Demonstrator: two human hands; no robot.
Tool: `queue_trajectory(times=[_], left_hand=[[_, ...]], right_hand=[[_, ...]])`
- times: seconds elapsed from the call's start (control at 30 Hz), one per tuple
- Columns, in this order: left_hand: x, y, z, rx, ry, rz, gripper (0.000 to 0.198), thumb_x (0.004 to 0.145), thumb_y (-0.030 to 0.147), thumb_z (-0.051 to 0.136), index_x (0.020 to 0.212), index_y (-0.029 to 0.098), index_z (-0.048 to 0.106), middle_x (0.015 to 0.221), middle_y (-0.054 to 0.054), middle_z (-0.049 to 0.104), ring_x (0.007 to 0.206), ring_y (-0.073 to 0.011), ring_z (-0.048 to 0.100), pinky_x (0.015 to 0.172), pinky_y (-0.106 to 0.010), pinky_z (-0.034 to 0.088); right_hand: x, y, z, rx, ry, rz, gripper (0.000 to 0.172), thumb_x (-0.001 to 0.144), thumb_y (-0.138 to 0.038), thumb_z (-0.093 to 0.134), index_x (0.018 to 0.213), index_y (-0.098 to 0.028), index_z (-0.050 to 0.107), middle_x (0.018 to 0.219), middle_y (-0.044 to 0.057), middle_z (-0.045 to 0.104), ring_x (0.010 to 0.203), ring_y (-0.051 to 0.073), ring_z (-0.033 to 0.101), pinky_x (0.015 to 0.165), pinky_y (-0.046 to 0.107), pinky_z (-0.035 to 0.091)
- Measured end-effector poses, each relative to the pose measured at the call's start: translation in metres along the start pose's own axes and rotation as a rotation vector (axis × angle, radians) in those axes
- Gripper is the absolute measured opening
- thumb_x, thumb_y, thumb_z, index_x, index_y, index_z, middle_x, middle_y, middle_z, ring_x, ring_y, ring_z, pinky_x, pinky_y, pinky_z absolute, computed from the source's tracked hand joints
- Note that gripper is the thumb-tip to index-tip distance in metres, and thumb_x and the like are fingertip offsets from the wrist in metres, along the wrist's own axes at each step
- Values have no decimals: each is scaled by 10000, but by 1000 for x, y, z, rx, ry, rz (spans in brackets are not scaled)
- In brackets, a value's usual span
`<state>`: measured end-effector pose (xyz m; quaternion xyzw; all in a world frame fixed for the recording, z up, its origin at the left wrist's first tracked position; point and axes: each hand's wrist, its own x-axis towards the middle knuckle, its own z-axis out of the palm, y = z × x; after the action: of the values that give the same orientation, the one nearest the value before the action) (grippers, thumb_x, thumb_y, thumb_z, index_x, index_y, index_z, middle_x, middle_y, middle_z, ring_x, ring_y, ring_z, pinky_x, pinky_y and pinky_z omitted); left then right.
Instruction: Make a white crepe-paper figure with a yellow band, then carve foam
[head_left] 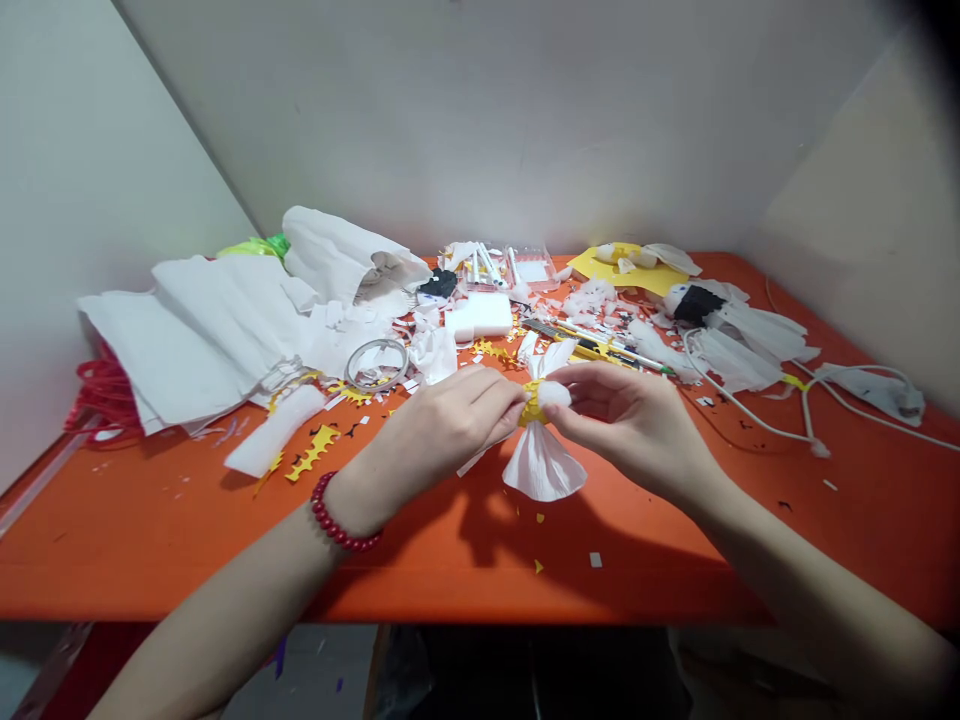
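A paper craft (544, 468) is held above the table between my two hands. It has white crepe-paper wings fanning up and down, a yellow jagged paper band round the middle and a rounded white foam end. My left hand (466, 408), with a red bead bracelet on the wrist, is closed in a pinch at the left side of the yellow band. A thin white strip shows beneath its fingers. The fingers of my right hand (622, 405) curl round the white foam end, thumb in front. My left fingers hide part of the craft.
Crepe-paper sheets (217, 330) and a tape roll (377, 365) lie at left. A white foam block (480, 316) and a utility knife (592, 347) sit behind my hands. A white cable (806, 400) loops at right, near another winged craft (750, 335). Scraps litter the orange table (645, 570).
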<state>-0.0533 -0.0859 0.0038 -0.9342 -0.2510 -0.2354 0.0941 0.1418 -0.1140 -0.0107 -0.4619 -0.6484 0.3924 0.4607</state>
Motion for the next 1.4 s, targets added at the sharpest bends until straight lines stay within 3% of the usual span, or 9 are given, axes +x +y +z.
queue_trajectory(times=[0.4, 0.7, 1.07, 1.4], left_hand=[[1, -2, -2, -189, -8, -113, 127, 899, 170, 475, 830, 118, 569, 762, -48, 609, 667, -121, 561, 628, -228, 451], [-3, -11, -12, -323, -71, -49, 146, 891, 141, 503, 1014, 126, 579, 967, -79, 635, 884, -151, 593, 778, -265, 482], [1, 5, -12, -349, 28, -291, 127, 871, 244, 555, 843, 164, 649, 784, -18, 657, 700, -121, 602, 641, -231, 492], [2, 8, -13, -351, 35, -325, 88, 849, 212, 580, 822, 164, 648, 781, -20, 665, 711, -124, 614, 615, -223, 502]], right_hand=[[-1, 1, -1, 91, -30, 13, 205, 736, -243, 665, 919, -154, 641, 904, 52, 674, 766, 137, 653, 721, 261, 567], [1, 1, -7, 138, -77, 27, 231, 731, -258, 679, 936, -157, 647, 915, 57, 673, 761, 137, 649, 699, 254, 566], [0, 3, 1, 139, -62, -93, 224, 746, -179, 656, 967, -167, 619, 915, 49, 659, 812, 130, 636, 771, 263, 558], [-2, 8, 5, 108, -16, -137, 219, 763, -203, 650, 979, -180, 621, 943, 53, 639, 835, 139, 619, 799, 306, 555]])
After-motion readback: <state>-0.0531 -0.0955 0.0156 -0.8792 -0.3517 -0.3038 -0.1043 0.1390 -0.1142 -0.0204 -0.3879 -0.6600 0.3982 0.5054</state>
